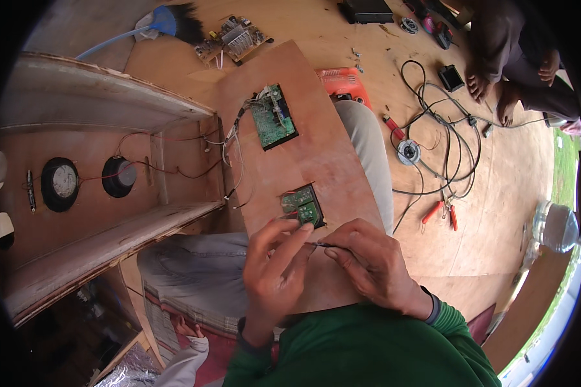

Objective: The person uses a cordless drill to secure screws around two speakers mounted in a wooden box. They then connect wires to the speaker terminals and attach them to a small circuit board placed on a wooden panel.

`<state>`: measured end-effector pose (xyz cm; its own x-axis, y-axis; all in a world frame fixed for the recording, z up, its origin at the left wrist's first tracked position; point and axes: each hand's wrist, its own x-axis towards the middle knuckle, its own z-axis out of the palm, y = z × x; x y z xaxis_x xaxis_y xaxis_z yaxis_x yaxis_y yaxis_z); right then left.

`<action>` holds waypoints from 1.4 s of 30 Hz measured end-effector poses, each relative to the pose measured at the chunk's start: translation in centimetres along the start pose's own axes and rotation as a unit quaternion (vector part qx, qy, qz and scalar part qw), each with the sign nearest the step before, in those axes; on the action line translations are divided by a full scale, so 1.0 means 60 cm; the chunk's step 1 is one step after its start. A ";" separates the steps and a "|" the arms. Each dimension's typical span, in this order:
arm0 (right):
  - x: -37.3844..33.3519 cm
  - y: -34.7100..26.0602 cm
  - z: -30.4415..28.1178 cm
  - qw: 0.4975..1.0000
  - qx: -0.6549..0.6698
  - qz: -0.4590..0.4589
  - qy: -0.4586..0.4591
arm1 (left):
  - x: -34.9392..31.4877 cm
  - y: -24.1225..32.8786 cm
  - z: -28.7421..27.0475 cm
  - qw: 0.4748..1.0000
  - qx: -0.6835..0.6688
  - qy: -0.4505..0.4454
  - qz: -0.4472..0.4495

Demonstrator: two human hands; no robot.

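Note:
Above a wooden panel [329,155] lying across my lap, my left hand [274,261] and my right hand [376,266] face each other, fingers pinched. Between their fingertips runs a thin dark wire-like piece [319,244]; its exact kind is too small to tell. The left fingers partly cover the edge of a small green circuit board [300,198] set in a cutout, with red wires beside it. Farther up the panel, a larger green circuit board [273,119] sits in another opening, with a bundle of wires [234,132] running off its left side.
An open wooden speaker box [110,226] with two round speakers [61,184] stands left, joined by thin red wires. At right lie a coiled black cable [455,129], red-handled pliers [440,213] and a soldering iron [394,128]. Another person's feet [481,84] are at upper right.

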<state>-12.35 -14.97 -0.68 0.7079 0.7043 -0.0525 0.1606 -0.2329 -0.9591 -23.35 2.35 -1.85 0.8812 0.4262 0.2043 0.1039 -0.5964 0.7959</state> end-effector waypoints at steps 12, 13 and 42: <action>0.080 0.050 -0.039 0.966 -0.214 -0.119 0.078 | 0.049 -0.026 0.007 0.949 -0.224 -0.148 -0.163; 0.080 0.050 -0.036 0.960 -0.218 -0.138 0.104 | 0.047 -0.026 0.010 0.944 -0.241 -0.127 -0.188; 0.062 0.067 0.006 0.962 -0.190 -0.161 0.108 | 0.043 -0.016 0.030 0.990 -0.080 -0.099 -0.058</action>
<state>-9.30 -13.05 -4.80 0.6991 0.6346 0.3296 0.6069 -0.2829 -0.7427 -20.35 2.83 -3.12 0.9427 0.3336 0.0027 0.1495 -0.4298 0.8904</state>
